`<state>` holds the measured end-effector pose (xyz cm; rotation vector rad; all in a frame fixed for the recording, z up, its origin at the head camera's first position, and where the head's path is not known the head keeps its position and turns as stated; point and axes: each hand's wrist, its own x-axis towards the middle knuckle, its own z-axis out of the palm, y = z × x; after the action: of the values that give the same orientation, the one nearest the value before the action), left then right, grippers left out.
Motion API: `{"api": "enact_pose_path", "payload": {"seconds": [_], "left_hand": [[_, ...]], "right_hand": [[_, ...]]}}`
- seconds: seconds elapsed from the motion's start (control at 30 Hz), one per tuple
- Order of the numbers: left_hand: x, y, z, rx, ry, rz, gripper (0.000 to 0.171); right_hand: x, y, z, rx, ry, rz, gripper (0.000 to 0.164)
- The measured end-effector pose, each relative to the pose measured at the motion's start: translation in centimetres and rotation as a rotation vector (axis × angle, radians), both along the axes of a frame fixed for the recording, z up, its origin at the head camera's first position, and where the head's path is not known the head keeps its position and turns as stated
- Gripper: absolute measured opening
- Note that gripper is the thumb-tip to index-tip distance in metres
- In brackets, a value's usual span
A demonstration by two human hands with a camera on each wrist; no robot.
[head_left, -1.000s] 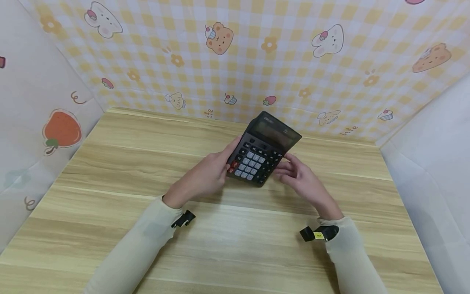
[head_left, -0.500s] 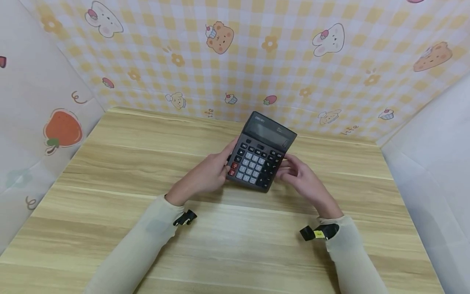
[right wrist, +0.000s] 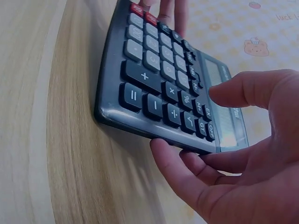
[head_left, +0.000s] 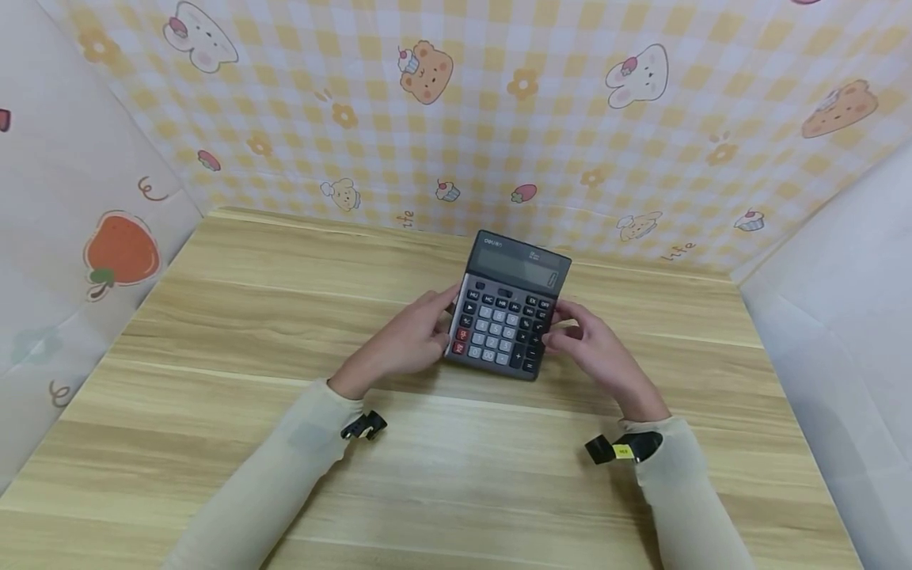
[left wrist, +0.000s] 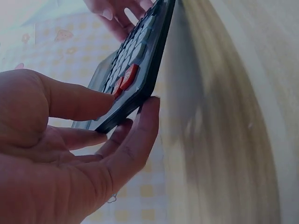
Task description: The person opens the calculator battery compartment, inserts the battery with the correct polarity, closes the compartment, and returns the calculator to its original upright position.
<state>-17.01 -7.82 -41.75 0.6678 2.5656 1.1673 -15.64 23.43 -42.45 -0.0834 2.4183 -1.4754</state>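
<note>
A dark grey desk calculator (head_left: 507,317) is held tilted above the wooden table, its keys and screen facing up toward the head. The left hand (head_left: 400,342) grips its left edge; in the left wrist view the thumb (left wrist: 88,103) lies by the red keys (left wrist: 128,77) and the fingers support the edge from behind. On the opposite side, the right hand (head_left: 602,356) holds the right edge. The right wrist view shows its thumb (right wrist: 238,91) over the front face and its fingertips against the edge. A digit shows on the screen (head_left: 516,267).
The wood-grain table (head_left: 442,483) spreads around both forearms. Behind it rises a yellow checked cloth (head_left: 470,134) with cartoon prints, and pale sheets (head_left: 78,317) flank the sides. Each sleeve carries a black wrist camera (head_left: 363,427).
The calculator has tipped back so its face and screen show more fully, and it has turned slightly counterclockwise. The right thumb has come onto its right edge. Both hands shifted only slightly.
</note>
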Motion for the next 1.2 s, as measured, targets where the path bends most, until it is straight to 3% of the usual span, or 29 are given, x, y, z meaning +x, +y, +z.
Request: {"api": "enact_pose_path", "payload": {"seconds": [0.43,0.8,1.2], "left_hand": [[0.2,0.8,-1.0,-0.057,-0.088,0.018,0.077],[0.0,1.1,-1.9,-0.089,-0.098,0.008,0.068],[-0.1,1.4,-2.5,-0.111,-0.112,-0.016,0.068]], "right_hand": [[-0.2,0.2,-0.4,0.081,0.004,0.026,0.074],[-0.4,0.0,-0.6,0.112,0.023,0.057,0.072],[-0.6,0.4,-1.1,0.128,-0.014,0.067,0.069]]}}
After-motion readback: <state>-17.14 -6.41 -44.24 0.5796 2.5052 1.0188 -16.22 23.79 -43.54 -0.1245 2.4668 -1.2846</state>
